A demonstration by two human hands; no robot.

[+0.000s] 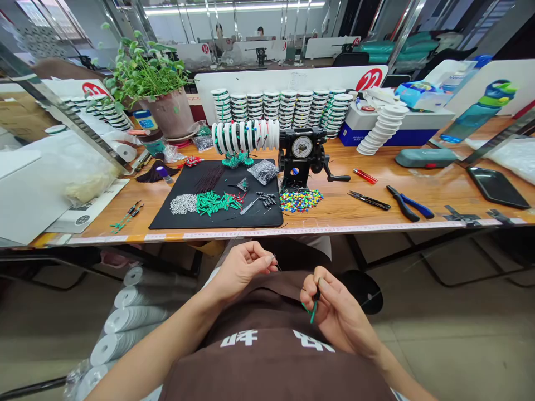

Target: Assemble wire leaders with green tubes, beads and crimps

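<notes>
Over my lap, in front of the table edge, my left hand pinches a small thin dark piece between thumb and fingertips; its kind is too small to tell. To its right and slightly lower, my right hand is closed on a small black piece with green tubes, which hang below the fingers. The hands are apart. On the black mat beyond them lie green tubes, silvery small parts and black pieces.
A hand-cranked winder carries white spools, with colored beads before it. Tweezers, pliers and a phone lie to the right. A potted plant stands back left; white rolls are stacked below the table.
</notes>
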